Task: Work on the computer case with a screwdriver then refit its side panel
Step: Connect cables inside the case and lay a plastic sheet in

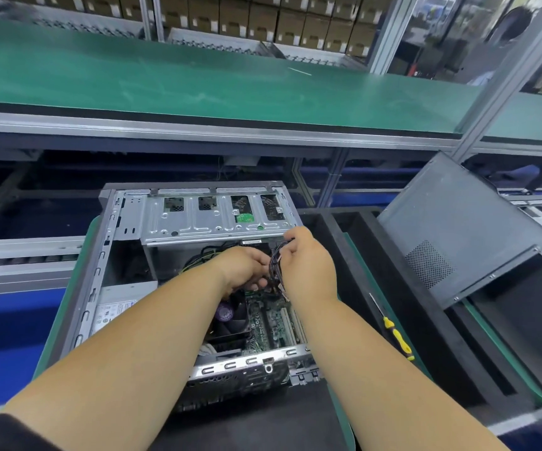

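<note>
Two bare hands at work inside item one: open grey steel computer case (194, 271), lying on its side, side panel off.

Item two: bundle of dark thin cables (276, 265), held between both hands. My right hand (308, 265) is curled around the bundle, knuckles up, wrist bent inward. My left hand (247, 268) pinches the same bundle from the other side, fingers tucked down toward the green motherboard (273, 323) just below the grip.

Item three: yellow-and-black-handled screwdriver (396, 333), lying untouched right of my right forearm, well apart from the grip.

Item four: dark grey metal side panel with perforated vent (458, 236), propped tilted farther right, not yet refitted.

Risks, as I judge them: pulling the bundle hard could unseat a connector or bend board pins; a slack loop left near the black cooler fan (230, 320) under my left wrist could foul it; cables standing proud of the case could get pinched when the panel goes on.
</note>
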Demonstrator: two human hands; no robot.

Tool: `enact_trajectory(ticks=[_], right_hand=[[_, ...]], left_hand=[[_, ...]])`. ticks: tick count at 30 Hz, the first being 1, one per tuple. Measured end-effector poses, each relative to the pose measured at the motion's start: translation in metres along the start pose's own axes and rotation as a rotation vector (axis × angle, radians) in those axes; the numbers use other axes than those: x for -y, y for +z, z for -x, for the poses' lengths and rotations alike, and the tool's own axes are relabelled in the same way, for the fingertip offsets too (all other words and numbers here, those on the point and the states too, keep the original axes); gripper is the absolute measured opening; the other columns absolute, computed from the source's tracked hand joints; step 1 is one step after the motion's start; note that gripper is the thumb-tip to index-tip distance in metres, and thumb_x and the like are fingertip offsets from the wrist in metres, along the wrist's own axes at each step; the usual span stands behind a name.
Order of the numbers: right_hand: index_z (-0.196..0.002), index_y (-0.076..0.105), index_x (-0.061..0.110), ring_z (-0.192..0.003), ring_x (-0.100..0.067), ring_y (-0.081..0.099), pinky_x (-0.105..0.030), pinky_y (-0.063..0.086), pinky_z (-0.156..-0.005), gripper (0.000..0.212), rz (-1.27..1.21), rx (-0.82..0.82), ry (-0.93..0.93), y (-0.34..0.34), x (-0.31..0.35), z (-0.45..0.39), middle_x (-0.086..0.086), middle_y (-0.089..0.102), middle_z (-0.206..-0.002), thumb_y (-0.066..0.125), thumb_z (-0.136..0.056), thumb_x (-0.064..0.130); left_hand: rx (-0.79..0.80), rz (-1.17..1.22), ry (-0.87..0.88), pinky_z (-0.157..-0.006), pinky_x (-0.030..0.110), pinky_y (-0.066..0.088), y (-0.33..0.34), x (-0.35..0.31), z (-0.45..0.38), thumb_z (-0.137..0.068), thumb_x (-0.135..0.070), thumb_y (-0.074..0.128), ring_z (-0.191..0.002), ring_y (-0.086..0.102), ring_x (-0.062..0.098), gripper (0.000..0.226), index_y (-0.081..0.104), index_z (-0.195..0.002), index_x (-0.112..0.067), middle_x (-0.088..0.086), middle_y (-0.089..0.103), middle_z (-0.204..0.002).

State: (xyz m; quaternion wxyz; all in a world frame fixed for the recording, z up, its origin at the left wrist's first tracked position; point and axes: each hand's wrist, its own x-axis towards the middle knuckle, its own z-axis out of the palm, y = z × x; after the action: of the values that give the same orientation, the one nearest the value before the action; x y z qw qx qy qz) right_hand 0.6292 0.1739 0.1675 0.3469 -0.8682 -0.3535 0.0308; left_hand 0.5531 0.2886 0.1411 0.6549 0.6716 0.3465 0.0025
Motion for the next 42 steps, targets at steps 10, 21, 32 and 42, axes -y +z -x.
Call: enact_trajectory(ticks=[10, 21, 32, 42], right_hand=[[-0.081, 0.067, 0.031, -0.075, 0.005, 0.055, -0.006, 0.038, -0.062, 0.013, -0.337, 0.058, -0.058, 0.006, -0.012, -0.005, 0.015, 0.06, -0.078, 0.071, -0.087, 0.021], [-0.083, 0.069, 0.032, -0.077, -0.001, 0.058, -0.015, 0.046, -0.07, 0.012, -0.318, 0.065, -0.131, 0.01, -0.016, -0.01, 0.012, 0.063, -0.087, 0.07, -0.088, 0.021], [-0.083, 0.072, 0.027, -0.075, -0.005, 0.065, -0.031, 0.055, -0.073, 0.011, -0.332, 0.108, -0.097, 0.011, -0.015, -0.009, 0.011, 0.069, -0.076, 0.07, -0.088, 0.018], [-0.084, 0.074, 0.023, -0.07, 0.0, 0.06, -0.014, 0.046, -0.065, 0.009, -0.237, 0.093, -0.147, 0.01, -0.014, -0.008, 0.015, 0.064, -0.072, 0.07, -0.088, 0.017]], left_hand=[[-0.123, -0.139, 0.026, -0.058, 0.022, 0.048, -0.029, -0.014, 0.022, -0.093, 0.004, 0.052, -0.06, 0.057, 0.015, 0.019, 0.063, -0.083, -0.007, 0.008, 0.063, -0.073], [-0.197, 0.074, 0.318, -0.067, 0.019, 0.055, -0.025, 0.007, 0.015, -0.089, -0.006, 0.067, -0.069, 0.067, 0.006, 0.01, 0.071, -0.089, -0.016, -0.002, 0.069, -0.074], [-0.317, -0.229, 0.453, -0.078, 0.041, 0.059, -0.021, 0.008, 0.015, -0.083, -0.019, 0.075, -0.07, 0.07, 0.012, 0.008, 0.074, -0.081, -0.027, -0.003, 0.073, -0.072], [-0.367, -0.417, 0.516, -0.078, 0.036, 0.057, -0.02, 0.009, 0.012, -0.083, -0.024, 0.076, -0.076, 0.066, 0.01, 0.026, 0.068, -0.084, -0.048, -0.016, 0.071, -0.078]])
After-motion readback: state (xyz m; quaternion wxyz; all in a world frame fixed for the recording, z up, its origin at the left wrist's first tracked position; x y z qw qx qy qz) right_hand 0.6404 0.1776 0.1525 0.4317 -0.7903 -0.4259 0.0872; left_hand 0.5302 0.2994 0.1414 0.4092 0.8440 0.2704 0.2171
